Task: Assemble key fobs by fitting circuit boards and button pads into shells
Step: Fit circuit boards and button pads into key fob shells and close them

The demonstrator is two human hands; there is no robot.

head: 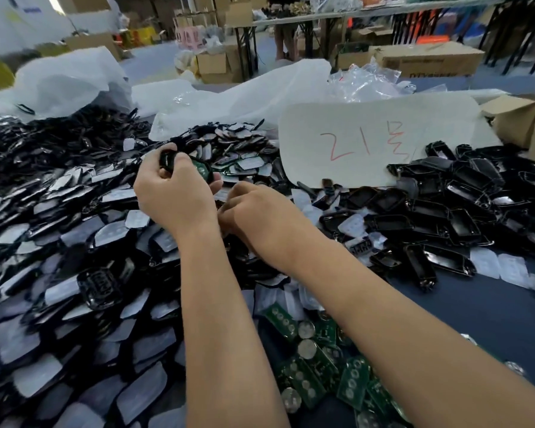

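Green circuit boards (322, 366) lie nearest. Left hand (173, 193) grips a black shell (167, 159) holding a board; right hand (257, 211) curls downward, grasp unclear.

Bright, even light falls from overhead, and shadows under the forearms are soft and faint. The glossy black shells (457, 230) carry small white glints, and the white plastic bags (68, 78) at the back are nearly washed out. Wide-angle distortion bends the edges. The far room, the upper-left corner and the right edge are smeared and soft.
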